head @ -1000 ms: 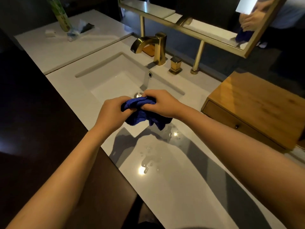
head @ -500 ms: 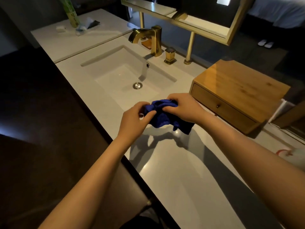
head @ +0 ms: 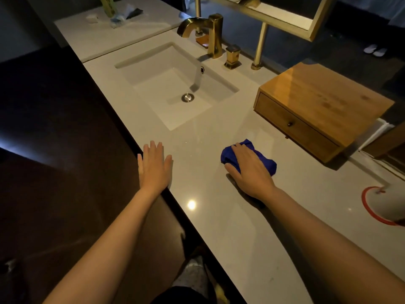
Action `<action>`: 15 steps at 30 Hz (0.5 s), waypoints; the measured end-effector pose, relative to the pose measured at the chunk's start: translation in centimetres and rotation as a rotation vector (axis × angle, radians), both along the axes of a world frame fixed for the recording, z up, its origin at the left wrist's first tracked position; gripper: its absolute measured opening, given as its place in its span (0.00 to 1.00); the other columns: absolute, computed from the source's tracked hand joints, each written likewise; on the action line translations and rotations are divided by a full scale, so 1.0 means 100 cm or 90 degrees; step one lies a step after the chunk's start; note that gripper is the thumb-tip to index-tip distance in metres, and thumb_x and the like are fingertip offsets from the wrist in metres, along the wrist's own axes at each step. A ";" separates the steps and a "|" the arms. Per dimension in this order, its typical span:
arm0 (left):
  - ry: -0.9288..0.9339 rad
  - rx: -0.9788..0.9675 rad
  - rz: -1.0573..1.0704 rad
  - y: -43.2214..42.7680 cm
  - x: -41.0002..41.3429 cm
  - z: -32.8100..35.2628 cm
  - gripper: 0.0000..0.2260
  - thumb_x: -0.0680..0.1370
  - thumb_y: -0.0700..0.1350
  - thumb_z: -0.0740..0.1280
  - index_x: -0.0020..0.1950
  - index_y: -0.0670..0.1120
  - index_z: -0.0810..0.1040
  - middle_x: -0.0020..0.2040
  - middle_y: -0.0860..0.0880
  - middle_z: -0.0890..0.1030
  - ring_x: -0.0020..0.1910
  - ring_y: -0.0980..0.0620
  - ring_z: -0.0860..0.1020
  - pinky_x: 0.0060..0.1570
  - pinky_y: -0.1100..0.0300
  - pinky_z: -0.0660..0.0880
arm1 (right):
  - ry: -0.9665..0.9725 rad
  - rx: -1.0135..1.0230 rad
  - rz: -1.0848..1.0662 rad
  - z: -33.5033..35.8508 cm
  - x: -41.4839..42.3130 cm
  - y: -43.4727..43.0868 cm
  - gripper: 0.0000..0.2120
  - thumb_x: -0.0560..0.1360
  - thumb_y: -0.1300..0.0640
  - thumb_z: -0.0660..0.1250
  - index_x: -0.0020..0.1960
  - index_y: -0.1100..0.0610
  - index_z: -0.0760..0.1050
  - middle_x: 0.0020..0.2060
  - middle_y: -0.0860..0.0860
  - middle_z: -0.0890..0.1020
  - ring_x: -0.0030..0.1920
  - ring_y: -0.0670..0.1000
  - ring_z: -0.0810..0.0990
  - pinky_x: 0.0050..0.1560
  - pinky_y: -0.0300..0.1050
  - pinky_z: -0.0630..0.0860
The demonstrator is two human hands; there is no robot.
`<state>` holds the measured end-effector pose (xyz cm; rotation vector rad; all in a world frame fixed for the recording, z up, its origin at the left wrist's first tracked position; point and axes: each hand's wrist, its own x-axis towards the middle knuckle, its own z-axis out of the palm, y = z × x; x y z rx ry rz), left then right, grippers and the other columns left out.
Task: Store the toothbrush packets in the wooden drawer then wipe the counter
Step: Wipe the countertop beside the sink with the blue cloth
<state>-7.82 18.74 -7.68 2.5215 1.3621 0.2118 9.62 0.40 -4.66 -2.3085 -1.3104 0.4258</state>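
Observation:
My right hand presses a bunched blue cloth flat onto the pale counter, in front of the wooden drawer box. The drawer front with its small knob is closed. My left hand lies flat, fingers apart, on the counter's front edge and holds nothing. No toothbrush packets are visible.
A rectangular sink with a gold faucet lies beyond the hands. A gold-framed mirror stands behind it. A white object with a red rim sits at the right. Small toiletries lie at the far left.
Both hands held the cloth in the air near the sink. Now my left hand has let go and rests on the counter edge, and my right hand has brought the cloth down onto the counter.

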 end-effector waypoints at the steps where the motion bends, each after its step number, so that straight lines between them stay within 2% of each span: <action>1: 0.007 0.006 -0.004 0.006 0.001 0.001 0.22 0.81 0.50 0.50 0.74 0.44 0.57 0.76 0.42 0.57 0.76 0.44 0.51 0.74 0.44 0.45 | -0.031 -0.024 0.031 -0.001 0.003 0.000 0.26 0.80 0.48 0.55 0.74 0.58 0.57 0.73 0.53 0.64 0.74 0.52 0.60 0.72 0.44 0.56; 3: 0.019 0.025 -0.017 0.017 0.005 0.003 0.22 0.81 0.50 0.50 0.75 0.44 0.56 0.77 0.43 0.56 0.77 0.44 0.49 0.73 0.44 0.44 | -0.077 -0.061 0.082 -0.003 0.013 0.000 0.25 0.81 0.50 0.53 0.75 0.57 0.55 0.75 0.52 0.61 0.75 0.52 0.57 0.74 0.44 0.52; 6: 0.066 0.051 -0.032 0.036 0.012 0.002 0.23 0.81 0.51 0.49 0.75 0.45 0.55 0.77 0.43 0.55 0.77 0.43 0.49 0.73 0.43 0.45 | -0.158 -0.075 0.104 -0.012 0.029 0.003 0.23 0.81 0.50 0.53 0.75 0.54 0.58 0.75 0.51 0.63 0.75 0.54 0.57 0.74 0.50 0.52; 10: 0.102 0.053 -0.034 0.058 0.019 -0.003 0.24 0.81 0.52 0.47 0.76 0.45 0.53 0.77 0.41 0.52 0.77 0.42 0.47 0.73 0.43 0.44 | -0.219 -0.085 0.019 -0.022 0.038 0.022 0.23 0.80 0.49 0.52 0.73 0.55 0.60 0.73 0.53 0.65 0.74 0.58 0.60 0.73 0.54 0.56; 15: 0.107 0.045 -0.041 0.063 0.022 -0.006 0.25 0.81 0.54 0.46 0.76 0.45 0.51 0.78 0.42 0.51 0.77 0.44 0.46 0.74 0.46 0.43 | -0.251 -0.141 -0.119 -0.024 0.049 0.057 0.25 0.81 0.51 0.51 0.74 0.61 0.56 0.74 0.57 0.64 0.74 0.58 0.60 0.73 0.54 0.58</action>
